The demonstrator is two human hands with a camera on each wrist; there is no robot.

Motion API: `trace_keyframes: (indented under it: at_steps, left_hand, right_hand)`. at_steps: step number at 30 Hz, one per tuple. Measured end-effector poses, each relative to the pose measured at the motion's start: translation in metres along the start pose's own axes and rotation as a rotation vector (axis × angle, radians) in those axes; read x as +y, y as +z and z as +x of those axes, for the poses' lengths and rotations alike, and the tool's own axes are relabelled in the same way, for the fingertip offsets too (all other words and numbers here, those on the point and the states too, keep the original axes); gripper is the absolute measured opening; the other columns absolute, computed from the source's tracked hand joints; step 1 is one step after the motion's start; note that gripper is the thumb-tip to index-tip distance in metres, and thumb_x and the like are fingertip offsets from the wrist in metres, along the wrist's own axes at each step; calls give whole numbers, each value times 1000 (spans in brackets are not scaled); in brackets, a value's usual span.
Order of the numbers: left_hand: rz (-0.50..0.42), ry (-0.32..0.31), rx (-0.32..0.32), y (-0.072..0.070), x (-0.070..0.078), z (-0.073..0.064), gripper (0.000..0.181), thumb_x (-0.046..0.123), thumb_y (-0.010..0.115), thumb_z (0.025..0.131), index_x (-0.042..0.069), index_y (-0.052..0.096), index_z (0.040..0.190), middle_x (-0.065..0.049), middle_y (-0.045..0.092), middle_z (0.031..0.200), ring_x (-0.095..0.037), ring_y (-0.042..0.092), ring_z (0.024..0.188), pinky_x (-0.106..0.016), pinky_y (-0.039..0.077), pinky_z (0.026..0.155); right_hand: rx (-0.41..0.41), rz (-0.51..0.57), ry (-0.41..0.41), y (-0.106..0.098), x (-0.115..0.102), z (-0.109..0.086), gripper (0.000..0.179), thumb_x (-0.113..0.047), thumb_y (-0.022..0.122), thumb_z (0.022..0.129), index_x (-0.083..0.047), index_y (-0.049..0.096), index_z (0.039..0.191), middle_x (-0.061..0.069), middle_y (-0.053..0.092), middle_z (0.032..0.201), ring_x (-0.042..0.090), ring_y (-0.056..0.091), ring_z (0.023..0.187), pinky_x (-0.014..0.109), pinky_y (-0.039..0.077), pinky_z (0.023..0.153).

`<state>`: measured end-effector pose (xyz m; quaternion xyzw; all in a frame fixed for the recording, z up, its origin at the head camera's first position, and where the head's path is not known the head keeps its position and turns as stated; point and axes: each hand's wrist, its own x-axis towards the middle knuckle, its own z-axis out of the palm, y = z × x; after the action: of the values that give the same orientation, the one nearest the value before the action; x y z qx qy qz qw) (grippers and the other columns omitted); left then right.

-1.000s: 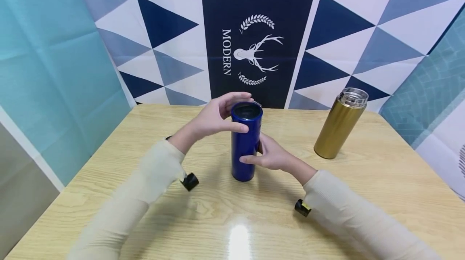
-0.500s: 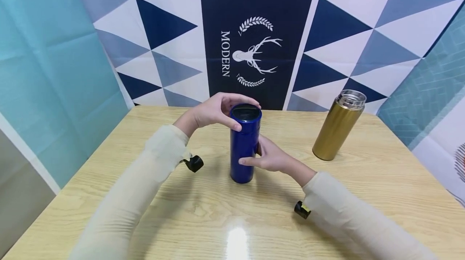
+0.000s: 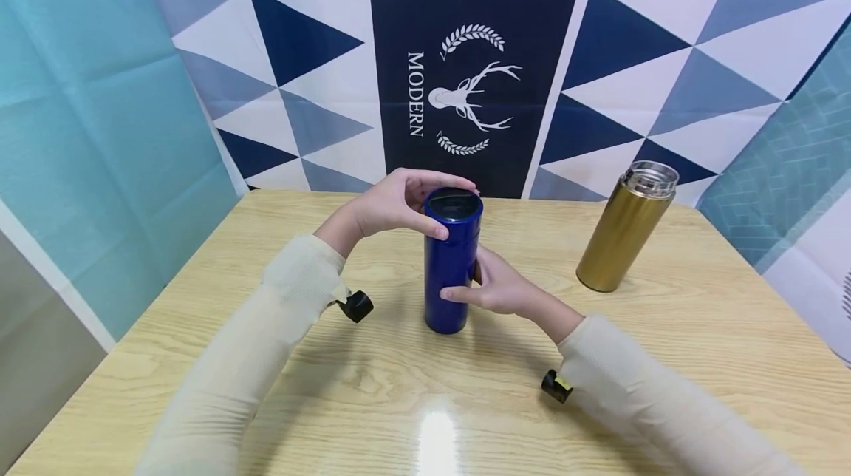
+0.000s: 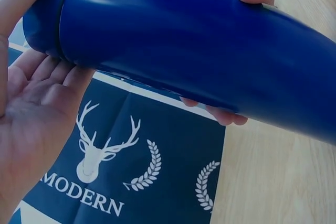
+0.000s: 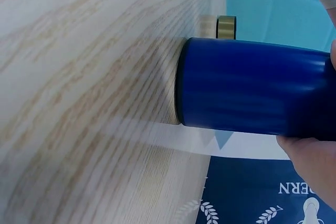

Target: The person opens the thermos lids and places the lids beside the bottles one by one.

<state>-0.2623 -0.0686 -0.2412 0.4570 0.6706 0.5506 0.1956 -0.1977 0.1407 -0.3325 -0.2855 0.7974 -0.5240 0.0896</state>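
Note:
A blue thermos (image 3: 447,269) with a dark top stands upright on the wooden table, mid-table in the head view. My left hand (image 3: 394,206) grips its lid (image 4: 44,14), thumb on the near side and fingers round the far side. In the left wrist view a thin dark seam runs between lid and body. Lower down, my right hand (image 3: 495,284) holds the body, its thumb across the front and most fingers hidden behind. The base of the thermos rests at the tabletop in the right wrist view.
A gold flask (image 3: 621,239) with a bare steel mouth stands at the back right. A short gold cylinder (image 5: 227,27) shows on the table behind the thermos in the right wrist view. Patterned cloth (image 3: 319,77) rises at the table's back edge.
My left hand has closed in on the lid from a looser spread, its thumb drawn a little left and its wrist turned. The right hand and both vessels stay in place.

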Motion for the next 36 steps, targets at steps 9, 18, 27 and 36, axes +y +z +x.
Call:
trace_keyframes:
  at_steps: [9,18,27,36]
  left_hand:
    - [-1,-38,67,5,3,-5,65,2,77,76,10,54,136,-11,63,132,-28,59,121,-39,51,100]
    - [36,-80,130,11,6,-8,63,3,77,77,14,55,135,-8,64,130,-20,64,116,-36,52,99]
    - [55,-135,166,16,13,-11,64,5,77,78,14,54,136,-7,63,131,-19,63,116,-35,51,100]
    - [90,-107,234,25,16,-17,62,7,78,77,15,56,134,-9,65,129,-24,63,116,-34,52,100]
  right_hand:
    - [19,-26,-12,2,-2,0,75,-5,71,84,-5,29,146,19,47,143,36,52,128,52,43,107]
    - [23,-23,-16,4,-6,-2,72,-4,71,83,-3,32,144,21,49,140,36,53,126,51,44,106]
    - [34,-36,-3,5,-5,-2,73,-6,72,83,-4,32,144,19,49,140,35,54,125,51,45,106]
    - [54,-41,6,6,-7,-2,72,-6,74,81,-6,36,142,18,51,138,34,55,124,51,45,105]
